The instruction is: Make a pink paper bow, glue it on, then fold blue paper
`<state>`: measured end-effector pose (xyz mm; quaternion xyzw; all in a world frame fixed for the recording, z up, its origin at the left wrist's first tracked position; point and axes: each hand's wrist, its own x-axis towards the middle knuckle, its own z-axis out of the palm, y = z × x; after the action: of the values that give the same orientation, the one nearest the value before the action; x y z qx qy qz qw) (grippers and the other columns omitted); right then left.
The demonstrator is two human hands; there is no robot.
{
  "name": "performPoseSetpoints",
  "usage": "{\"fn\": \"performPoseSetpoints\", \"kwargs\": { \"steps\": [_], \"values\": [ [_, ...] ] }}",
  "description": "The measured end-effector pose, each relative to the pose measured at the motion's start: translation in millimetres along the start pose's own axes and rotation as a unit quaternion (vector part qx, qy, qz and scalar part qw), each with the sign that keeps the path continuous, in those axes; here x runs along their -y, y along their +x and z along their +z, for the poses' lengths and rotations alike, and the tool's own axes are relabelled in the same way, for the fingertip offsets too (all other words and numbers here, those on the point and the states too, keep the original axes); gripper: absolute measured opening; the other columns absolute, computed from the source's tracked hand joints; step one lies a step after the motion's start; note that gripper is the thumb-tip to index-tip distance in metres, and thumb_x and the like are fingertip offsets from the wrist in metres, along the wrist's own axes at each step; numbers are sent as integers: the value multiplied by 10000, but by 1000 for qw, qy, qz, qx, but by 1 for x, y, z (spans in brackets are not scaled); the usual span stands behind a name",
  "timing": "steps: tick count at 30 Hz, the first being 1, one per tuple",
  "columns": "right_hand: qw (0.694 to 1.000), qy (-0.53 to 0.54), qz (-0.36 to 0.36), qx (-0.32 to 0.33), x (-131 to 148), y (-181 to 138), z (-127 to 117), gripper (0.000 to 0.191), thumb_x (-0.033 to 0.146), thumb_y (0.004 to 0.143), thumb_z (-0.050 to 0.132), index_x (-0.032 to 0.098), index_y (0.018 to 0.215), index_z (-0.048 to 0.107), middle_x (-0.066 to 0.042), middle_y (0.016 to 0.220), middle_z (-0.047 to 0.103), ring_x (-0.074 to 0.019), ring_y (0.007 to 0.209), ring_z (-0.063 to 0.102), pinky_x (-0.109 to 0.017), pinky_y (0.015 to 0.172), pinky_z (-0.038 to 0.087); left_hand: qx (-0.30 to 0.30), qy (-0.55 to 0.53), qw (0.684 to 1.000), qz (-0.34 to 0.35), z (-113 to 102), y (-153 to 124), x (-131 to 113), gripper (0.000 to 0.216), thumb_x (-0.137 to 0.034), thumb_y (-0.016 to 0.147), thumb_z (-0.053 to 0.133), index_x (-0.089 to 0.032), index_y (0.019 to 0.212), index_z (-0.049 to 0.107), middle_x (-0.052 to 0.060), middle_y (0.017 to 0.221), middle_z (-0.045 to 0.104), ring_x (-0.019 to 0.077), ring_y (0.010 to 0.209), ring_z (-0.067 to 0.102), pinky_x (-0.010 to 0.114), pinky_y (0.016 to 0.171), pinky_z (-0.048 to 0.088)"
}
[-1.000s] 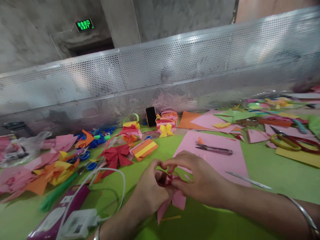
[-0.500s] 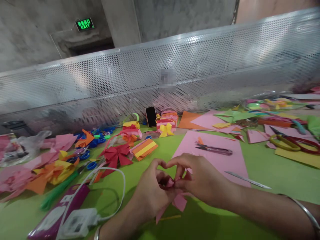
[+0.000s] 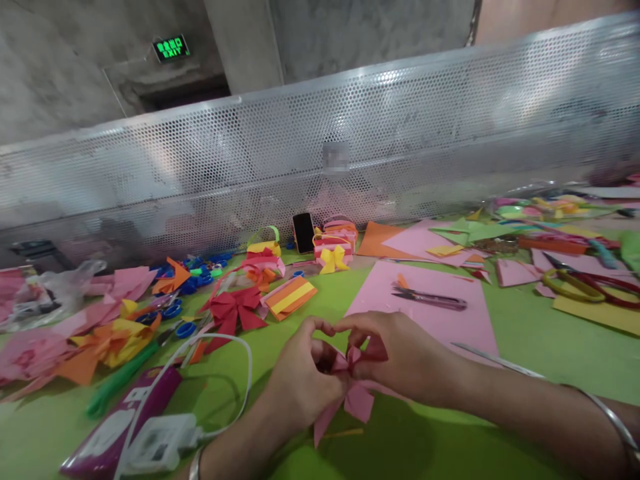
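A pink paper bow [image 3: 359, 401] is pinched between my two hands above the green tabletop, its tails hanging down toward me. My left hand [image 3: 305, 380] grips its left side, fingers curled behind. On the right side, my right hand [image 3: 400, 363] closes thumb and fingers on the folded loop. The index fingertips of both hands meet over the bow, and the fingers hide part of its middle. Just below lies a thin yellow paper strip [image 3: 343, 433]. Behind my right hand is a pink paper sheet [image 3: 430, 280] with thread snips [image 3: 430, 298] on it.
A white charger [image 3: 163, 443] with a looped cable sits beside a purple box [image 3: 150, 393] at front left. Left of centre lies a red paper bow [image 3: 235, 310]. A phone [image 3: 303, 233] leans near small paper bags [image 3: 334, 250]. Scissors [image 3: 575, 287] rest far right; a metal blade [image 3: 495, 360] lies nearer.
The fingers have shifted slightly, and more of the bow's folded centre and right loop shows now. Both hands stay in nearly the same place.
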<state>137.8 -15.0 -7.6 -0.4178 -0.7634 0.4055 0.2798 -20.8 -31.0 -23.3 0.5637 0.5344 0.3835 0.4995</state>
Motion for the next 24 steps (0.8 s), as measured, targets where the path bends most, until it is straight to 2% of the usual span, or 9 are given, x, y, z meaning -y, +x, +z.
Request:
{"fn": "performPoseSetpoints", "kwargs": {
  "steps": [5,9,13,17,21,24],
  "values": [
    [999,-25,22,-25,3,-1,4,432,21,602,588,222,971,685,43,635,601,-101,566,546,-178,489,380,1,3,1000,5,1,-1,-1,477,-161,511,748,-206,853,418,-108,483,534,71,446,468,178,440,301],
    [1000,-22,16,-2,2,-1,1,340,73,593,639,217,894,701,27,698,651,-120,614,577,-195,524,404,2,-5,1000,-17,2,-4,-7,475,-113,460,753,-202,796,429,-103,471,525,71,454,460,176,446,315],
    [1000,-17,-7,11,1,-2,0,190,157,686,616,228,831,716,15,743,695,-135,660,599,-216,572,430,13,-1,1000,-27,1,-4,-11,443,-43,459,692,-197,789,439,-108,458,527,67,452,442,167,428,293],
    [1000,3,3,-24,-1,-2,4,214,158,723,591,234,875,721,19,719,715,-142,658,612,-228,576,443,27,-4,999,-47,-1,-5,-14,399,-1,469,608,-194,785,459,-128,429,506,56,405,402,170,413,283],
    [1000,-2,5,-22,-1,-2,5,234,178,724,599,239,914,719,19,712,718,-153,641,617,-250,576,459,36,-14,998,-49,-2,-5,-12,412,6,449,624,-198,771,467,-137,407,478,54,389,383,173,410,262],
    [1000,5,-17,-17,-1,-1,2,264,253,763,574,213,1002,680,-24,889,724,-186,792,646,-300,689,495,30,-52,998,-23,-3,-3,-6,414,-69,488,672,-203,810,449,-102,478,526,78,455,460,189,458,321]
  ]
}}
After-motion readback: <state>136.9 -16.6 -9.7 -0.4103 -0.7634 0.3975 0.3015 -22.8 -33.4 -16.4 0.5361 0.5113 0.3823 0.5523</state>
